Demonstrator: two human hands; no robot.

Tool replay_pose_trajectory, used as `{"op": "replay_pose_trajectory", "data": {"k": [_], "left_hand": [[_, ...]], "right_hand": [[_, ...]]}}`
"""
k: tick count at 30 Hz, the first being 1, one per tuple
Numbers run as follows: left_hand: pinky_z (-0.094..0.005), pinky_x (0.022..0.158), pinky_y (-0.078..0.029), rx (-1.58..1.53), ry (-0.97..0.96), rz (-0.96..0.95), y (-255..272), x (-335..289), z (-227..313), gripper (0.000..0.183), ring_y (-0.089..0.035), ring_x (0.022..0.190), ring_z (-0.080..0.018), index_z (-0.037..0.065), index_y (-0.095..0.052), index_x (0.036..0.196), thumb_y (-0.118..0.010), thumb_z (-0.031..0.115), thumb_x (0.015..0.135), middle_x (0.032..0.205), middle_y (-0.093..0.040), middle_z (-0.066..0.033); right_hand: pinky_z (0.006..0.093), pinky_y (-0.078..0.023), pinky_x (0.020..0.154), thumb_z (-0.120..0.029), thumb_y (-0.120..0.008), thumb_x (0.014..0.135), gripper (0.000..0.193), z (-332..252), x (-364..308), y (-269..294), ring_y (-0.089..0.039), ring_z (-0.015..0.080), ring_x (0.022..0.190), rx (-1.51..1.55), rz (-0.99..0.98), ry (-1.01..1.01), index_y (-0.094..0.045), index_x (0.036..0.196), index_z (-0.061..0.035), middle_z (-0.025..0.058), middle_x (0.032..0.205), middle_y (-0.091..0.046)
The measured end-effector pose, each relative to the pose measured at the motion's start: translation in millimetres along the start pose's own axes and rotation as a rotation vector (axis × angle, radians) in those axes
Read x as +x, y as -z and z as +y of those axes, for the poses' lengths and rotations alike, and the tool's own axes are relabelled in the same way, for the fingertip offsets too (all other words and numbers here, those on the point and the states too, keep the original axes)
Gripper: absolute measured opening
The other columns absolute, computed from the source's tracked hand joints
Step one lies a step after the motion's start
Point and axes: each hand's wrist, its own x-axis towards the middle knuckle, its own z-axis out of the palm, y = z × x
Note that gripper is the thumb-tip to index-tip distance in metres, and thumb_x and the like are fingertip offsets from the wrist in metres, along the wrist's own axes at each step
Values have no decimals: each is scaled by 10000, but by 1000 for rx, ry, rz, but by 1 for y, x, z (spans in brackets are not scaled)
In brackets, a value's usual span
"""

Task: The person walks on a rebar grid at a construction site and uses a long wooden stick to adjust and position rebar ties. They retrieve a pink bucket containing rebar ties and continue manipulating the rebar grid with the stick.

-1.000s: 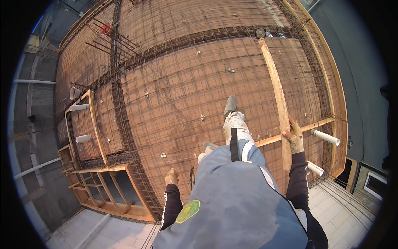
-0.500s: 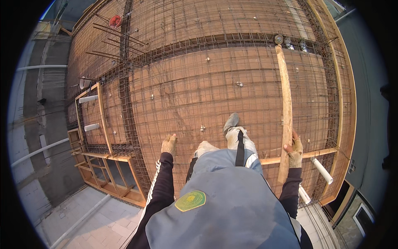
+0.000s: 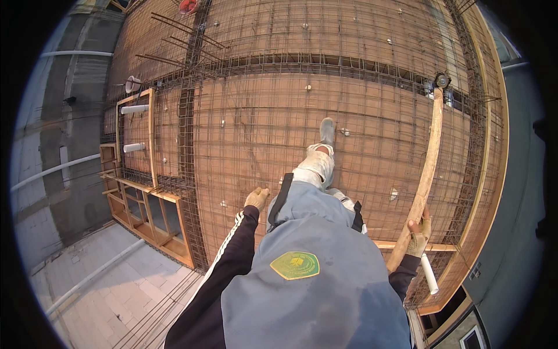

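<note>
One pole (image 3: 429,160), pale wood, long and rounded, a dark round head (image 3: 442,80) at its far end, lying above the right part of the steel mesh (image 3: 261,145). Mesh: thin rusty bars, crossed, over brown boards (image 3: 360,99). Right hand (image 3: 419,232): grasping the pole's near part, fingers curled round it. Left hand (image 3: 257,197): over the mesh's near part, fingers bent; whether fully closed, cannot tell. Pole's near tip: seemingly cut off by the dark sleeve (image 3: 405,278).

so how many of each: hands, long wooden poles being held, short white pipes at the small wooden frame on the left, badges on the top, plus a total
Hands, left and right: 2
Wooden pole: 1
Short white pipes: 2
Green-and-yellow badge: 1
Total: 6
</note>
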Motion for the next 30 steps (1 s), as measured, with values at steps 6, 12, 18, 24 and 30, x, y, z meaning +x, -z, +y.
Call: {"op": "replay_pose_trajectory", "data": {"k": [6,12,18,24,30], "left_hand": [[-351,784,-504,-87,-76,-77,-44,39,85,484,-658,847,-197,5,-727,1010,-582,465,977,895,-727,-110],[-390,847,-519,-157,-40,-225,-41,126,244,535,-695,911,-285,4,-730,1066,-563,502,964,953,-749,-154],[-448,924,-505,216,-416,-66,-9,241,545,494,-692,1044,-374,57,-741,1121,-535,467,937,1052,-744,-222],[-380,895,-513,124,-685,-37,-46,266,856,544,-702,993,-302,59,-701,1237,-571,516,972,1034,-750,-168],[-404,809,-510,172,-792,-1,-125,194,1000,521,-684,862,-286,53,-680,1110,-558,542,979,889,-704,-149]], "right_hand": [[331,-442,1041,-161,-851,761,878,-49,93,-12,-575,232,1197,46,83,27,-449,1510,61,135,1332,-587],[343,-429,1062,-153,-833,746,860,-129,185,-37,-564,225,1221,88,152,27,-467,1494,60,142,1366,-579],[337,-438,1039,-148,-797,750,808,-182,247,-36,-572,208,1177,81,296,52,-495,1477,36,106,1313,-600],[336,-450,1027,-158,-811,750,837,-221,351,6,-578,212,1179,183,311,-38,-479,1493,40,118,1332,-592],[340,-432,1063,-161,-820,763,844,-258,496,78,-568,229,1228,142,271,12,-466,1502,45,128,1360,-585]]}}
